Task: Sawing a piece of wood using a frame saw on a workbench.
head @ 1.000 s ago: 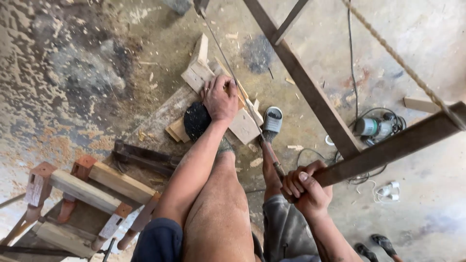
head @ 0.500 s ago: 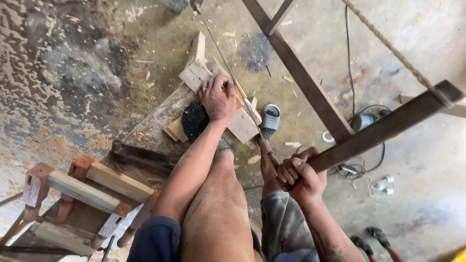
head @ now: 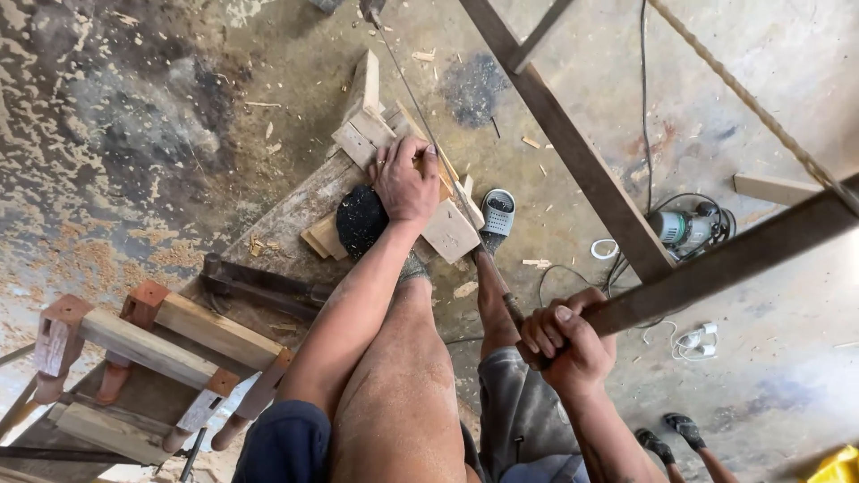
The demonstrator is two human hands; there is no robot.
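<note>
Offcut of pale wood (head: 428,183) on the plank surface (head: 277,224), pinned flat under the spread left hand (head: 404,183), stiff, light, apt to skid, best pressed mid-face; right hand (head: 565,344) clenched round the saw handle (head: 513,313).
</note>
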